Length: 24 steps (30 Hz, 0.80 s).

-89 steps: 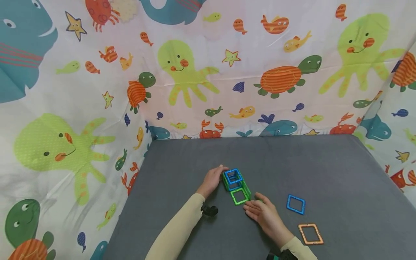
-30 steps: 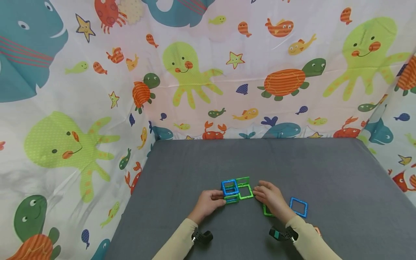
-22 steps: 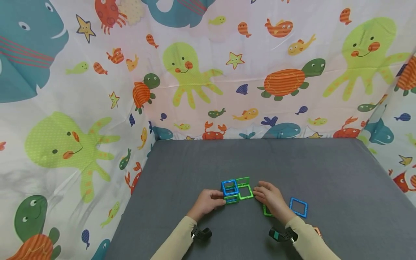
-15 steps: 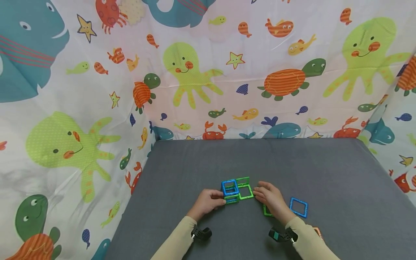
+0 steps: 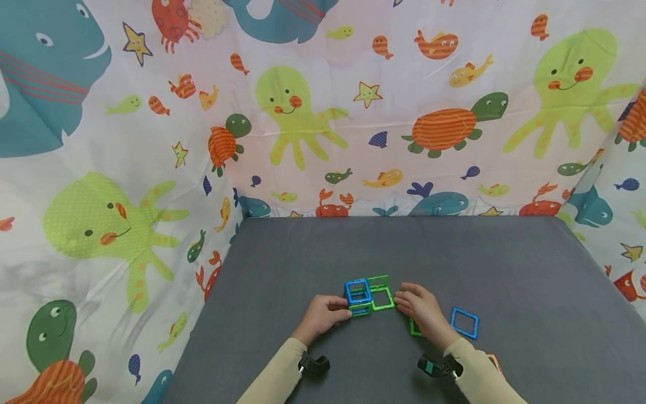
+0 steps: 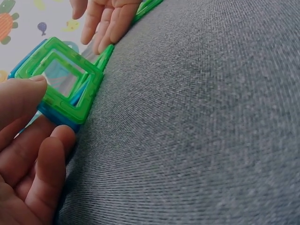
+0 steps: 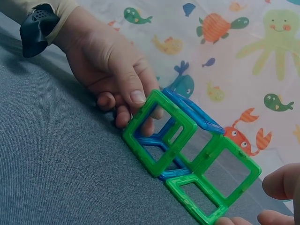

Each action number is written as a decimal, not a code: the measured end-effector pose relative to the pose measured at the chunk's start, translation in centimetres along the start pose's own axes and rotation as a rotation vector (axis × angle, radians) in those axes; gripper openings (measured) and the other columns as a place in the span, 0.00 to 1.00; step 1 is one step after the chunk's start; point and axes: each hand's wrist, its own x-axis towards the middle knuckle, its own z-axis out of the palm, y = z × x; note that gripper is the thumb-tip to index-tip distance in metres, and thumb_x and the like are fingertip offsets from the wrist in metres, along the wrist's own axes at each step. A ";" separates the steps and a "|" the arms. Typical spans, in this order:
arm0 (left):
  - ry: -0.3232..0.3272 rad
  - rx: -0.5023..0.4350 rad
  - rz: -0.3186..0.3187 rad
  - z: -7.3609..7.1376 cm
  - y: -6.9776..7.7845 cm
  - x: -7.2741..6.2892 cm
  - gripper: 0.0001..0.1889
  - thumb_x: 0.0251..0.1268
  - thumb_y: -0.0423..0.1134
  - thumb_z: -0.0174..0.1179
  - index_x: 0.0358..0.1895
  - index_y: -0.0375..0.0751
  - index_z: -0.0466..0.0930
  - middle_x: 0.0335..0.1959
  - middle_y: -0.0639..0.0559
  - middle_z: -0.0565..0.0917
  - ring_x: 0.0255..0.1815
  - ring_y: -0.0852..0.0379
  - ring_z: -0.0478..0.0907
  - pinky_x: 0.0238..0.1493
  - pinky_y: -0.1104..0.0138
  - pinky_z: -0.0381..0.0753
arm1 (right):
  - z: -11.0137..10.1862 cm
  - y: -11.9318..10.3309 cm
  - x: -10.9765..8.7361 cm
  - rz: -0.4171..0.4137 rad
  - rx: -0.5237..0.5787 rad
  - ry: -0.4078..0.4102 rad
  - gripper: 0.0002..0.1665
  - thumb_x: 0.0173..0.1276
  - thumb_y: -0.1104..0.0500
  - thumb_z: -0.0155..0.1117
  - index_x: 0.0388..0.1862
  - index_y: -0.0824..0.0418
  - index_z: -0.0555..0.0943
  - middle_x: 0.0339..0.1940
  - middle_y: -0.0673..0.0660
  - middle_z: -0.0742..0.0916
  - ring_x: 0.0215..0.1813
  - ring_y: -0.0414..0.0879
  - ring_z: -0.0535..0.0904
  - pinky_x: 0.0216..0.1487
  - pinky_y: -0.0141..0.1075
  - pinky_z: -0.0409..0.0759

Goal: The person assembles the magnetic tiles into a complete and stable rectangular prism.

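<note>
A small structure of magnetic tiles stands on the table: a cube of blue and green square frames (image 7: pixel 140 157), its top tile (image 5: pixel 358 302) blue. Joined to its right are a flat green tile (image 5: pixel 383 307) and an upright green tile (image 7: pixel 246 187) behind it. My left hand (image 5: pixel 323 317) grips the cube's left side. In the left wrist view its thumb (image 6: pixel 28 89) presses the green front tile, fingers behind. My right hand (image 5: pixel 424 311) lies at the flat tile's right edge, fingers extended; whether they touch it I cannot tell. It partly covers a loose green tile (image 5: pixel 416 335).
To the right of my right hand lies a loose blue square tile (image 5: pixel 466 312). Below that an orange tile (image 5: pixel 494 359) is mostly hidden by my right sleeve. The grey table (image 5: pixel 303 247) ends at a sea-animal-patterned cloth (image 5: pixel 348 129) at the back and sides.
Since three seconds ago the structure has been turned and brought closer, its flat green tile now to the right. The left hand has come nearer. Over the last second nothing has visibly moved.
</note>
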 end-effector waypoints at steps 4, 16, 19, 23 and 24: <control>0.007 -0.006 0.006 0.1 -0.2 -0.1 0.14 0.62 0.38 0.71 0.49 0.35 0.89 0.45 0.42 0.91 0.33 0.64 0.81 0.32 0.69 0.83 | 0.1 -0.2 0.0 -0.004 -0.017 0.006 0.34 0.81 0.58 0.49 0.79 0.72 0.56 0.75 0.75 0.69 0.73 0.61 0.74 0.69 0.46 0.78; 0.039 -0.139 0.014 -0.2 -0.4 -0.4 0.16 0.62 0.35 0.71 0.50 0.33 0.84 0.46 0.39 0.89 0.35 0.64 0.83 0.34 0.67 0.84 | 1.8 -1.5 -0.1 -0.121 -0.081 0.101 0.28 0.77 0.60 0.60 0.70 0.71 0.70 0.58 0.72 0.85 0.51 0.50 0.88 0.53 0.43 0.87; 0.059 -0.193 0.029 -0.3 -0.6 -0.5 0.21 0.61 0.34 0.71 0.57 0.33 0.76 0.47 0.38 0.88 0.37 0.62 0.85 0.37 0.67 0.84 | 2.6 -2.2 0.0 -0.128 -0.085 0.043 0.27 0.76 0.60 0.61 0.69 0.71 0.71 0.51 0.69 0.89 0.46 0.50 0.90 0.50 0.45 0.88; 0.109 -0.216 -0.013 -0.1 -0.1 -0.3 0.31 0.65 0.37 0.69 0.70 0.39 0.69 0.47 0.42 0.89 0.36 0.60 0.85 0.35 0.67 0.82 | 3.8 -2.8 0.6 -0.138 -0.134 0.000 0.26 0.75 0.61 0.62 0.67 0.73 0.72 0.48 0.70 0.90 0.42 0.50 0.90 0.46 0.46 0.88; 0.124 -0.233 -0.042 0.0 0.2 -0.1 0.32 0.66 0.39 0.68 0.72 0.41 0.67 0.46 0.43 0.89 0.34 0.60 0.84 0.33 0.67 0.81 | 4.1 -2.9 0.7 -0.138 -0.143 -0.002 0.25 0.74 0.61 0.62 0.66 0.72 0.73 0.48 0.71 0.89 0.41 0.49 0.90 0.45 0.46 0.89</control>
